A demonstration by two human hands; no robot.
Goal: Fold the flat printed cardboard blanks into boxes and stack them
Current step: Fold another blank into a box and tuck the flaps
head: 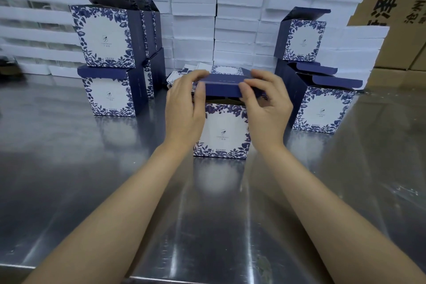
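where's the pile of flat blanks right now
In the head view, the flat blanks lie at centre on the steel table, just behind the box that the left hand and right hand grip, in front of the white stacks.

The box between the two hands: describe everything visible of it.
The box is printed cardboard, white front framed by blue flowers with a small logo, dark blue lid flap. It stands upright on the steel table, its top not yet closed. The left hand and right hand pinch the flap's two ends.
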